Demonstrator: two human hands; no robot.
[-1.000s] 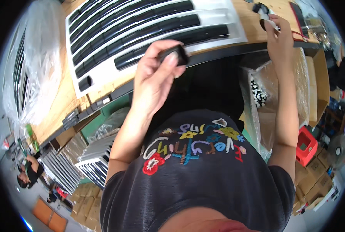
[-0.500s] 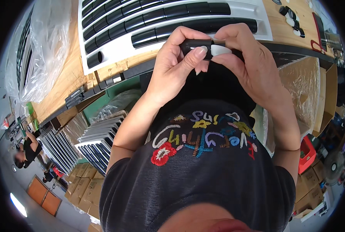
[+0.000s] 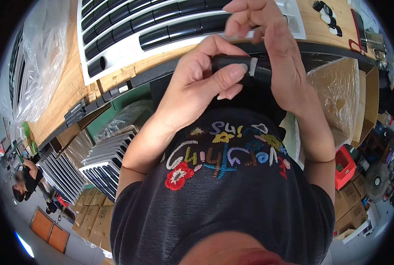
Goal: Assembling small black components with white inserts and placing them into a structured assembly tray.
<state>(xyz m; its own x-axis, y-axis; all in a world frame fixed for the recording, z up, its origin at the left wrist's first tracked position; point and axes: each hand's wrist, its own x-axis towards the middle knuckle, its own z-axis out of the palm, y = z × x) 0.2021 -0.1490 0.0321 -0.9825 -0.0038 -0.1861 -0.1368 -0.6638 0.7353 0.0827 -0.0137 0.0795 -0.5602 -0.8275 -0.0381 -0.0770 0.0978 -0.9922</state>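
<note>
My left hand (image 3: 194, 77) is closed round a short glossy black cylinder (image 3: 225, 63), thumb on the near side. A pale grey-white band (image 3: 252, 67) shows at the cylinder's right end. Raised above and to the right, my right hand (image 3: 278, 51) is apart from the cylinder. Its fingers are loosely bent, spread and slightly blurred, with nothing visible in them. Behind the hands, a white tray (image 3: 117, 65) bears rows of similar black cylinders (image 3: 175, 34). One lone cylinder (image 3: 96, 66) lies near the tray's left corner.
The tray rests on a wooden bench (image 3: 58, 106) with a dark front edge. Several small black and white pieces (image 3: 328, 20) lie at right, near a red-handled tool (image 3: 355, 45). Plastic film (image 3: 44, 57) hangs at left. Below stand stacked trays (image 3: 102, 172) and an open carton (image 3: 338, 97).
My right hand has let go at the cylinder's right end and moved up over the tray. The white piece formerly between its fingers now shows only as a band. My left hand still holds the cylinder.
</note>
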